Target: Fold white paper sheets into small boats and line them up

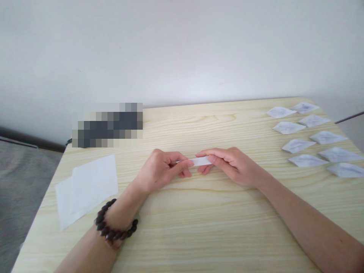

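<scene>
Between my two hands, over the middle of the table, is a narrow folded strip of white paper [200, 162]. My left hand [166, 167] pinches its left end between thumb and fingers. The right end is pinched by my right hand [227, 163], thumb on the near side and index finger along the far edge. My fingers cover both ends of the strip. To the left of my left hand lie two flat white sheets of paper [93, 184], one partly over the other.
Several folded white paper boats [308, 160] stand in two columns along the right side of the wooden table [193, 227]. A dark, pixelated object [108, 127] lies at the back left. Behind the table rises a white wall [182, 49].
</scene>
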Tool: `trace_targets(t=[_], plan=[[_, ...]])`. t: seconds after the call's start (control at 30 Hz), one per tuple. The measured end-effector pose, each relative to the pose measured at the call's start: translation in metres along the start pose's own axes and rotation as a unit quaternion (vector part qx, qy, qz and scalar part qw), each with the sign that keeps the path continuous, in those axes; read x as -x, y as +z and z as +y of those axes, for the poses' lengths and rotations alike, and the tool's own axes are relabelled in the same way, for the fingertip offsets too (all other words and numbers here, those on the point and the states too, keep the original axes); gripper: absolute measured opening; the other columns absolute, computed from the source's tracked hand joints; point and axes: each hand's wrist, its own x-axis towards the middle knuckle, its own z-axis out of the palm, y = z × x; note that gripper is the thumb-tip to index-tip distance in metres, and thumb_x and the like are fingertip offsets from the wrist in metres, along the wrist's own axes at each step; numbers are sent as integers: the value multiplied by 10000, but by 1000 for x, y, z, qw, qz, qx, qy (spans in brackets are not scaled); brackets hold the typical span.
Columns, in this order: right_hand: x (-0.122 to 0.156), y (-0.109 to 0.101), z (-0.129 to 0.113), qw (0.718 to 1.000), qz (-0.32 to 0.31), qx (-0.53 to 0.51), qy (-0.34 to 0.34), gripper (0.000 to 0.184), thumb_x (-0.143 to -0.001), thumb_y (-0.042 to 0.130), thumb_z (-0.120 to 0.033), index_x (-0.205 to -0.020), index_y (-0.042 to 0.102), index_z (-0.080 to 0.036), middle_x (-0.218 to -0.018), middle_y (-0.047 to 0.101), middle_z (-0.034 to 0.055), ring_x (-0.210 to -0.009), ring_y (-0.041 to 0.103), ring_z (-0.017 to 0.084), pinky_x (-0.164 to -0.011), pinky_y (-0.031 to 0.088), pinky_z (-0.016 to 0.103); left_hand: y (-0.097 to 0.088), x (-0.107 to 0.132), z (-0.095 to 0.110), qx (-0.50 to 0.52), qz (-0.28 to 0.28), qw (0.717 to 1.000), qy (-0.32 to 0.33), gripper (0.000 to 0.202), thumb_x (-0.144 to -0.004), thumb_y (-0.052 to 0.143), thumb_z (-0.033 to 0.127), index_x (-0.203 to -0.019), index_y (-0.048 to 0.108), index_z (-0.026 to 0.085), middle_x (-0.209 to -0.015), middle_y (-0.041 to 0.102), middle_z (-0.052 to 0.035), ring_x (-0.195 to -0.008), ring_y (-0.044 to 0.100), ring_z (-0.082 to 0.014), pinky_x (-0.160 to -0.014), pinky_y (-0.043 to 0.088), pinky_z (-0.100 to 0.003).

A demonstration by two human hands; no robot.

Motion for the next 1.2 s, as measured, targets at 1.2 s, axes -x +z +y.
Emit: trace_targets(t=[1.2], plan=[[2,9,11,956,141,215,-143,71,-900,560,-138,-937,577,-196,-848,699,13,-755,644,124,-728,481,227,3,1,-13,-187,114,950,223,41,-850,674,209,-854,671,168,-738,684,12,-620,592,-77,-542,417,-160]])
